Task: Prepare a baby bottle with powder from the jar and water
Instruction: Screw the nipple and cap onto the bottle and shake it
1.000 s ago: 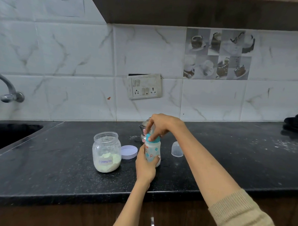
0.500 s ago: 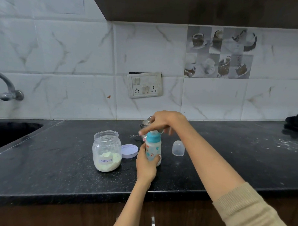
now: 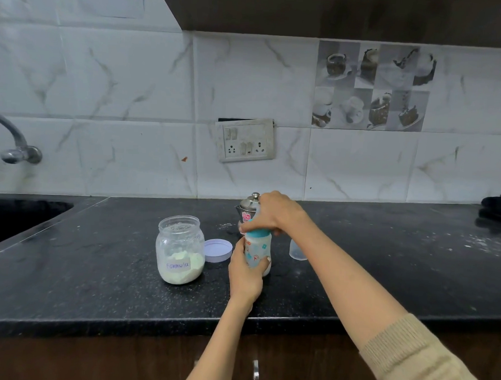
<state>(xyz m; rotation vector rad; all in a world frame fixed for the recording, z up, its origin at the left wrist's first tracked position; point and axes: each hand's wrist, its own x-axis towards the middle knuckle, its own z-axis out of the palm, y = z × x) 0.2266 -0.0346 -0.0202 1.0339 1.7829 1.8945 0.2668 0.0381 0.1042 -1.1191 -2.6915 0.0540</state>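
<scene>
Bottle (image 3: 257,249) upright on counter (image 3: 96,283) | left hand (image 3: 244,271) wraps body, right hand (image 3: 274,212) grips teal collar | likely light, smooth plastic; steady low | jar (image 3: 180,250) left of hands.

The person is showing two bare forearms, slim and uncovered up from the wrists. The right arm is wearing a beige ribbed knit sleeve (image 3: 425,367), pushed up with a thick cuff. The left hand (image 3: 244,271) and right hand (image 3: 274,212) are wearing no rings or gloves.
</scene>
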